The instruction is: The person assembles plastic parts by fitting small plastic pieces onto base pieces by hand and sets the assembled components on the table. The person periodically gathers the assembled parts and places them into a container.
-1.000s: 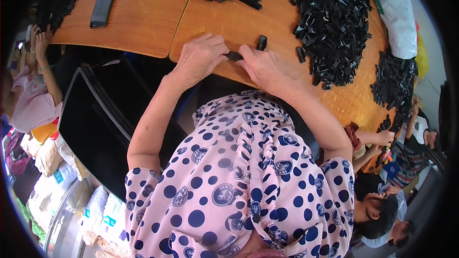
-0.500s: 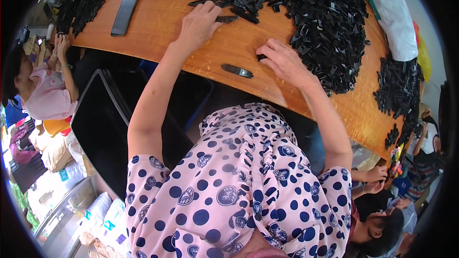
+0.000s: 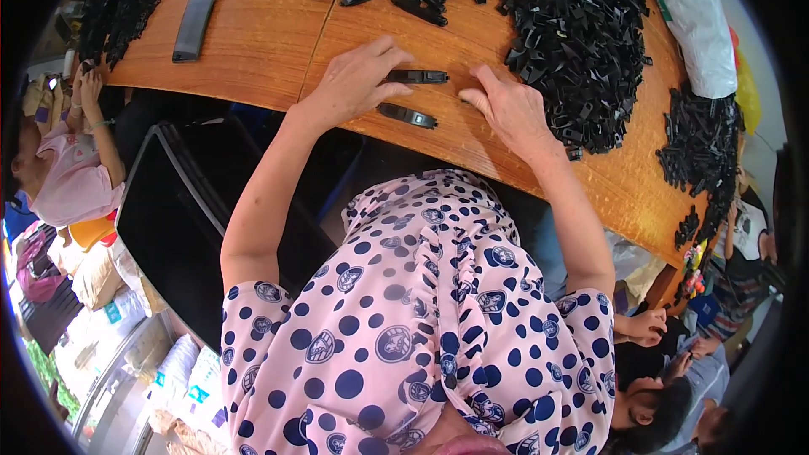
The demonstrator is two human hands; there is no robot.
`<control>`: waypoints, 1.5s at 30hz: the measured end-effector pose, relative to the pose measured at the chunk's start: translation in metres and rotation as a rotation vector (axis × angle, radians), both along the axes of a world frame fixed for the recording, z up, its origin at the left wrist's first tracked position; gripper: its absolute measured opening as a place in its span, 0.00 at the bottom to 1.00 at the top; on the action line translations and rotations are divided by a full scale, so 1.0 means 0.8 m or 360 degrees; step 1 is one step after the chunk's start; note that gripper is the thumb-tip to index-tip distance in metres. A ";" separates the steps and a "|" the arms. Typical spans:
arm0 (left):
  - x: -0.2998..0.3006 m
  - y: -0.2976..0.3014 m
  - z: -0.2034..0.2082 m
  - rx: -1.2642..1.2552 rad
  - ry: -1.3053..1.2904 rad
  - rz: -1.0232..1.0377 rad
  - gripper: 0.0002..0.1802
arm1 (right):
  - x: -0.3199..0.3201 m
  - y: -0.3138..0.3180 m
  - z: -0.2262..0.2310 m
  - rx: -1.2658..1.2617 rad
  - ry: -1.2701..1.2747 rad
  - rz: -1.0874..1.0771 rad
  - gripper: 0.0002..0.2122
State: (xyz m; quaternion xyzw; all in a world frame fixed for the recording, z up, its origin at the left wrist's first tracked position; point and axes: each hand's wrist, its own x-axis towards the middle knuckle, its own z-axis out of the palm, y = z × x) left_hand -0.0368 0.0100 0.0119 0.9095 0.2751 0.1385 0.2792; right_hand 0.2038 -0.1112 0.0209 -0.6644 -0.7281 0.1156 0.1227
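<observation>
One wooden worktop [image 3: 261, 29] spans the view, bearing a big heap of black plastic parts [image 3: 581, 50] at the right. Both hands are above it: the left hand [image 3: 347, 86] has thumb and fingers parted, the right hand [image 3: 516, 114] is loosely open and empty. Left of them lies a dark phone [image 3: 199, 18]. Between the hands, the upper black piece [image 3: 421, 77] meets the left fingers, its grip unclear; the lower black piece [image 3: 408, 115] lies near the edge.
</observation>
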 end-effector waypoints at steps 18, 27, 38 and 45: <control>-0.002 -0.002 -0.020 0.0012 -0.0209 -0.0098 0.08 | -0.032 0.021 0.001 -0.0047 0.0070 0.0309 0.11; 0.001 0.004 -0.016 -0.0048 -0.0052 -0.0056 0.09 | -0.029 0.024 0.004 0.0088 0.0227 0.0324 0.11; 0.055 0.081 -0.027 0.0690 -0.0001 0.0125 0.17 | 0.046 -0.040 0.004 -0.0286 -0.0518 -0.0076 0.13; 0.059 0.049 -0.025 0.0742 0.0040 -0.0048 0.10 | 0.020 -0.017 -0.031 0.0225 0.1271 -0.0512 0.07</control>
